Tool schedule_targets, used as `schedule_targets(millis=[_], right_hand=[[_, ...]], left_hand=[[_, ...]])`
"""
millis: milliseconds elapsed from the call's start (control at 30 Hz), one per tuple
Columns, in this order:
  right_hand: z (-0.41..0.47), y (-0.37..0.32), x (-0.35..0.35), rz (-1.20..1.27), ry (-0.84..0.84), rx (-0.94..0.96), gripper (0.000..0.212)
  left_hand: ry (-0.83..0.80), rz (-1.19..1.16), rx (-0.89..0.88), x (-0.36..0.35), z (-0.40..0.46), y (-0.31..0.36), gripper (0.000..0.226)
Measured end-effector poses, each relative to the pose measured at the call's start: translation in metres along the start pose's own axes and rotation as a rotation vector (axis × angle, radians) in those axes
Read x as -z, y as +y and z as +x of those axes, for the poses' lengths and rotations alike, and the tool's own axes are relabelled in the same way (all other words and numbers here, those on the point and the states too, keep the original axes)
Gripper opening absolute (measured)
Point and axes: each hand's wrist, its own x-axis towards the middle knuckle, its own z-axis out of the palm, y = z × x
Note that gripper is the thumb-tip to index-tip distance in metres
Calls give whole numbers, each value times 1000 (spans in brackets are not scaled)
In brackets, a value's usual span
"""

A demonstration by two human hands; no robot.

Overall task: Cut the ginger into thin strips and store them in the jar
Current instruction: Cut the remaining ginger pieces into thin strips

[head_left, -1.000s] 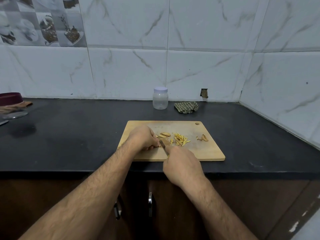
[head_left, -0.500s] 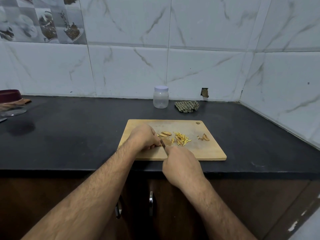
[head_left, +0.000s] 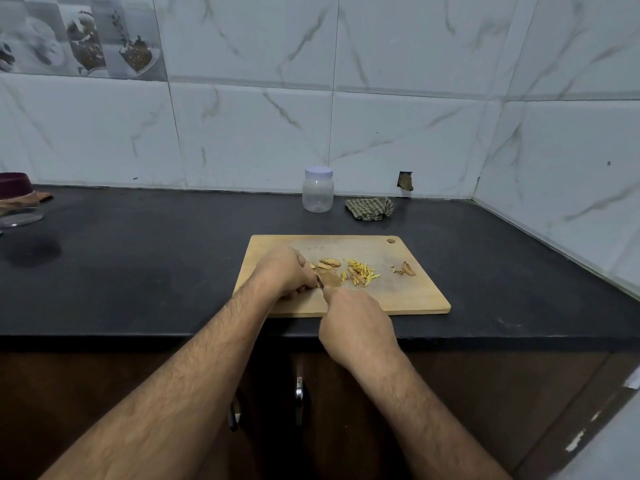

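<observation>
A wooden cutting board (head_left: 408,296) lies on the black counter. My left hand (head_left: 282,271) presses down on ginger slices at the board's left part, its fingers curled over them. My right hand (head_left: 353,327) grips a knife (head_left: 330,280) whose blade rests right beside the left fingertips. A few flat ginger slices (head_left: 329,262) lie just behind the blade. A small heap of thin yellow ginger strips (head_left: 360,273) sits to the right of it. Ginger peel scraps (head_left: 405,269) lie further right. The clear plastic jar (head_left: 318,190), its pale lid on, stands behind the board by the wall.
A crumpled checked cloth (head_left: 370,208) lies right of the jar. At the far left edge stand a dark red bowl (head_left: 14,187) and a glass lid (head_left: 20,218). Tiled walls close the back and right. Cabinet door handles (head_left: 299,396) hang below the counter edge.
The knife blade has shifted slightly against the slices under my left fingers; both hands stay in nearly the same place on the board.
</observation>
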Motion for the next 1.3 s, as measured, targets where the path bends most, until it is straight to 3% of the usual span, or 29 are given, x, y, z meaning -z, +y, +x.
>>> schedule_targets(millis=[167, 433, 733, 1300], right_hand=[[-2, -1, 2, -21, 3, 3, 43], [-3, 5, 0, 30, 25, 5, 53], [-3, 8, 0, 35, 27, 5, 43], [0, 3, 2, 24, -14, -16, 45]], left_hand=[[60, 51, -46, -4, 1, -7, 21], [103, 64, -80, -5, -2, -9, 12], [127, 88, -112, -5, -4, -12, 11], [130, 111, -166, -7, -4, -17, 6]])
